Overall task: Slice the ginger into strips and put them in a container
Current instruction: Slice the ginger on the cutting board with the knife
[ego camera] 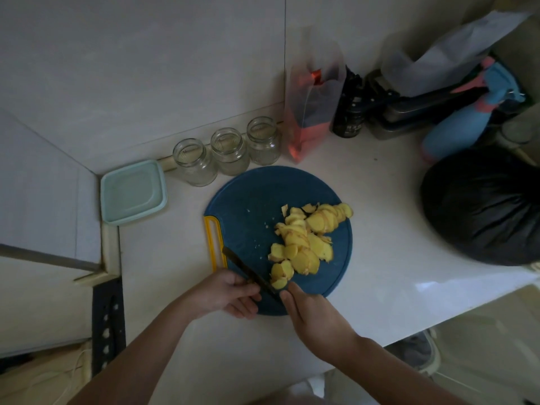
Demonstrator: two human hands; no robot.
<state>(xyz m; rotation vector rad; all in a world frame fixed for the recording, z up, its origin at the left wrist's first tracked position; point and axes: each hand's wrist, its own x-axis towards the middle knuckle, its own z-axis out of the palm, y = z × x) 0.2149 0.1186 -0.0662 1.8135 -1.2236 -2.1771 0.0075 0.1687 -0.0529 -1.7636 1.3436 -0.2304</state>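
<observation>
Left hand [230, 293] grips thin dark knife [242, 267]; right hand [309, 311] flat beside yellow ginger slices [304, 241] on round board [248, 200]

**Ginger Sliced on Board; Knife Held**

Ginger slices [306, 244] are piled on the round blue cutting board [248, 194], which is set on the white desk [380, 229]. A dark knife [248, 271] is held in the left grip [230, 293]. The right grip [309, 311] is laid, fingers [289, 296] straight, beside the nearest slice.
</observation>
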